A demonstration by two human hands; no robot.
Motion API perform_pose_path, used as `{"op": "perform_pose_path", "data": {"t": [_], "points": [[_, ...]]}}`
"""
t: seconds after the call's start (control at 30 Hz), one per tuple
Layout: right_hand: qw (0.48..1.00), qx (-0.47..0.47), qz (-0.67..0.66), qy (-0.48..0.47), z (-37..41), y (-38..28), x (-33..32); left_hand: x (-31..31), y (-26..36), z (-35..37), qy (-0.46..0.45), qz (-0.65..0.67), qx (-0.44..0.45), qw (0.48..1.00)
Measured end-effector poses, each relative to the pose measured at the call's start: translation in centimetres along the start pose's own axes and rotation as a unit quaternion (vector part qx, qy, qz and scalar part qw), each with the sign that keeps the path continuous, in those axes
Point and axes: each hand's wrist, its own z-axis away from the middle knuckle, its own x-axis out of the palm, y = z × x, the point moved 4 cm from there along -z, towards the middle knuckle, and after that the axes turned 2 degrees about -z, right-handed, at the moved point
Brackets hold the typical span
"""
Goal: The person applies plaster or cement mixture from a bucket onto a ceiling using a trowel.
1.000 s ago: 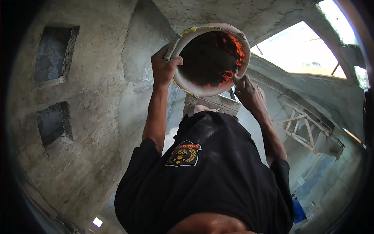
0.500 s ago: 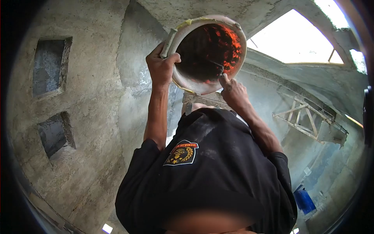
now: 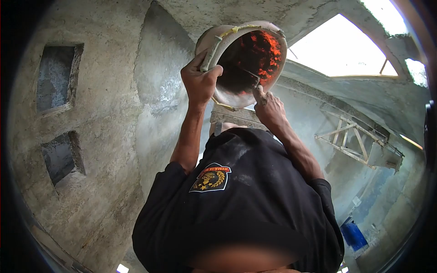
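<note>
A pale, worn bucket [image 3: 206,41] is tilted, its mouth facing the camera; the inside is dark with orange-red patches. My left hand [image 3: 199,84] grips the bucket's left side at the handle grip [image 3: 210,53], thumb pointing toward the mouth. At the lower right of the mouth, my right hand [image 3: 271,109] is closed on the handle of a tool whose thin metal shank [image 3: 249,73] reaches into the bucket. The tool's far end is lost in the dark interior, so its contents cannot be made out.
A rough cement wall [image 3: 107,109] on the left has an upper recess [image 3: 57,77] and a lower recess [image 3: 59,157]. On the right are a bright opening [image 3: 341,48], a wooden frame [image 3: 364,145] and a blue object [image 3: 354,235]. My black shirt [image 3: 255,182] fills the lower middle.
The bucket has turned so its mouth looks narrower and more of its outer left wall shows. My left hand has shifted right with it; my right hand has moved slightly left and down.
</note>
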Motion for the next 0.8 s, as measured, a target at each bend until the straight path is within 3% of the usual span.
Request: {"op": "perform_pose_path", "data": {"t": [0.1,0.17,0.23,0.3,0.37,0.43,0.47,0.6,0.8], "points": [[0.999,-0.016,-0.029,0.019,0.4,-0.8,-1.7,-0.6,0.0,-0.2,0.009,-0.012,0.012,1.0],[0.992,0.053,-0.071,0.087,0.0,-0.9,-3.2,-0.7,0.0,-0.2,0.011,-0.018,0.014,1.0],[0.993,0.028,-0.039,0.108,-0.8,-1.3,-3.4,-0.7,0.2,0.1,0.008,-0.023,-0.008,1.0],[0.995,0.057,0.044,0.076,-1.7,-2.0,-2.7,-0.1,0.5,0.8,0.016,-0.03,-0.001,0.999],[0.991,0.005,0.125,0.055,-1.0,-3.7,-2.1,0.5,0.7,1.3,0.024,-0.035,0.006,0.999],[0.997,0.064,0.012,-0.042,-1.5,-3.7,-1.0,1.0,0.3,1.8,0.017,-0.033,0.047,0.998],[1.0,0.01,0.016,-0.01,-1.3,-3.8,-0.8,1.0,0.1,1.8,0.023,-0.018,0.053,0.998],[0.999,-0.024,-0.033,-0.028,-0.8,-2.4,-4.5,-0.2,0.5,1.5,0.025,-0.032,0.011,0.999],[0.992,0.03,-0.021,0.12,-1.2,-1.1,-4.1,-1.2,0.7,0.4,0.023,-0.005,-0.021,0.999]]}}
